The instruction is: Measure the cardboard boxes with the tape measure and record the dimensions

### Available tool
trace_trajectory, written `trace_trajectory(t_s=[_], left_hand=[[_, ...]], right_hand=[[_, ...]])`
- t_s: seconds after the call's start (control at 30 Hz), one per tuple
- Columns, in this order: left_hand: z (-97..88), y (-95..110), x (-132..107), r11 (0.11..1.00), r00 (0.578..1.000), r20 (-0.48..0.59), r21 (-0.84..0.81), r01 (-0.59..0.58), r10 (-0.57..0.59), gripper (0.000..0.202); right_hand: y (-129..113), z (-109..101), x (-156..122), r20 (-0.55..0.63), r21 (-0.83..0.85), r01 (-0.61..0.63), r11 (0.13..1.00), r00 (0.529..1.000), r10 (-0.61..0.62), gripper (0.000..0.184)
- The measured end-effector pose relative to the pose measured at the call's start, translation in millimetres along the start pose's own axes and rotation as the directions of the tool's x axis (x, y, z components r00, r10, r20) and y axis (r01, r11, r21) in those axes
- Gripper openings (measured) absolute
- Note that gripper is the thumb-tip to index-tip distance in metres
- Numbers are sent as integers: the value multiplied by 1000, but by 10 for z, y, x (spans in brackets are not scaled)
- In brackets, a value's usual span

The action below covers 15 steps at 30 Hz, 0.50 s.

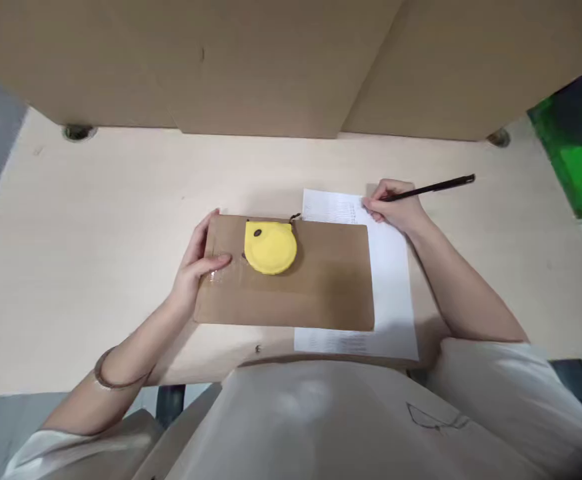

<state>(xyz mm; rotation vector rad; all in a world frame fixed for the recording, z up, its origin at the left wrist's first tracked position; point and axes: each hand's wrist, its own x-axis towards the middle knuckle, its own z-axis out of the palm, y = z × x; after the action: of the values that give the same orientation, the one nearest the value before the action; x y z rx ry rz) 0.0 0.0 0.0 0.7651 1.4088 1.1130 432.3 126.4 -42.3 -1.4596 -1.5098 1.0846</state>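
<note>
My left hand grips the left end of a flat brown cardboard box, its thumb lying on top. On the box rests a small yellow rounded pouch with a dark oval spot and a short dark cord at its upper right. In my right hand is a dark pen, its fingers pinched around it over the upper right of a white paper sheet. Printed lines show at the sheet's top and bottom; the box covers its middle left. The pen's tip is hidden by the fingers.
Tall cardboard panels stand along the back of the pale wooden table. Two cable holes sit near the back corners, the left hole and the right hole. Something green lies beyond the right edge.
</note>
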Motion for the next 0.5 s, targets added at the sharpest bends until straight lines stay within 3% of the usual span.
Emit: trace_trajectory(t_s=[0.5], left_hand=[[-55, -99, 41, 999, 996, 83, 13, -32, 31, 101]], right_hand=[[26, -10, 20, 28, -45, -1, 999, 1000, 2, 61]])
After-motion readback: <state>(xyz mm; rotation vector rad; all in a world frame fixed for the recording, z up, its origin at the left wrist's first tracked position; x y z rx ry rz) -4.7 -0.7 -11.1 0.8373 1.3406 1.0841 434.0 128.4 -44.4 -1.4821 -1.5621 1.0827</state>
